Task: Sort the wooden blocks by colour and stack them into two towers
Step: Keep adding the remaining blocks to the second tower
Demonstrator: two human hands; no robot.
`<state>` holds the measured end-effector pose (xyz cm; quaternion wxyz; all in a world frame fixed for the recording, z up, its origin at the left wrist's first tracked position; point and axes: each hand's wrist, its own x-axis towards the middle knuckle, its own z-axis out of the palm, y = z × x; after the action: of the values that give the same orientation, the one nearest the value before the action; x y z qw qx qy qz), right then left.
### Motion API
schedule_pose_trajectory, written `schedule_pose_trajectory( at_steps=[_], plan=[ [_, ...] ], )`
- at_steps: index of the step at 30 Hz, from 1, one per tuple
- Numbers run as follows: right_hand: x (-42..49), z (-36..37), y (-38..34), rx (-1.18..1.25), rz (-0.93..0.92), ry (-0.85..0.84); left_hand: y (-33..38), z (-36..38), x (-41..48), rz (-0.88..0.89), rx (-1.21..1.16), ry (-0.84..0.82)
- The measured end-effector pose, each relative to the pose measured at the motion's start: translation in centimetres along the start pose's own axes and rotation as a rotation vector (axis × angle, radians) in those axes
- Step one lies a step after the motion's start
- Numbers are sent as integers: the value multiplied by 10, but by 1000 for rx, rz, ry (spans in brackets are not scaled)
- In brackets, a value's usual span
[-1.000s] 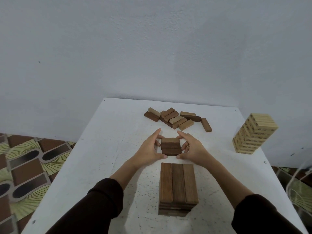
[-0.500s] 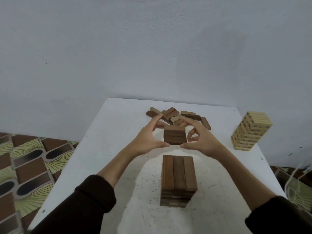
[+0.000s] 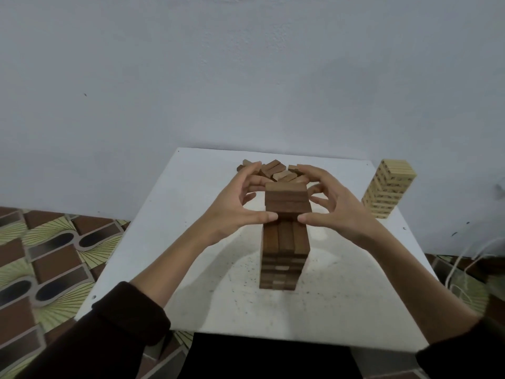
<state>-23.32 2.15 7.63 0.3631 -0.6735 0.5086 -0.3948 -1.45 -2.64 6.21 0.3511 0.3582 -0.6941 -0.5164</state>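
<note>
White and speckled, the square worktop [image 3: 191, 214] sits against a plain grey-blue wall. At frame centre I see the left hand [image 3: 232, 212] and right hand [image 3: 336, 212] gripping a small stack of dark brown rectangular wooden blocks [image 3: 287, 202] from either side, fingers [image 3: 246, 176] curled round it, just over the dark brown block tower [image 3: 284, 258]. Behind lie loose mixed blocks [image 3: 276, 170]. At the right edge stands a pale wooden tower [image 3: 389, 190].

White table [image 3: 355, 310] sits against a pale blue wall [image 3: 246, 77]; patterned floor [image 3: 41, 255] off its left edge, white cords [image 3: 453, 265] off its right.
</note>
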Motion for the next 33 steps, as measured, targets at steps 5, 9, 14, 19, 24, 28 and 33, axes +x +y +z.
schedule_pose_trajectory(
  at_steps=[5, 9, 14, 19, 24, 28, 33],
  plan=[
    [-21, 8, 3, -10, 12, -41, -2, 7, -19, -16, 9, -49],
    [-28, 9, 5, -28, 12, -42, -2, 10, -26, -24, 20, -61],
    [-31, 11, 4, -73, 23, -52, -4, 12, -30, -29, 19, -64],
    [-32, 15, 1, -113, 48, -55, -5, 12, -32, -33, 43, -80],
    [-33, 15, 0, -139, 54, -80, -5, 13, -34, -32, 64, -106],
    [-34, 15, 0, -123, 60, -89, -4, 15, -36, -21, 83, -102],
    [-34, 17, -1, -133, 38, -101, -1, 18, -35, -1, 152, -111]
  ],
)
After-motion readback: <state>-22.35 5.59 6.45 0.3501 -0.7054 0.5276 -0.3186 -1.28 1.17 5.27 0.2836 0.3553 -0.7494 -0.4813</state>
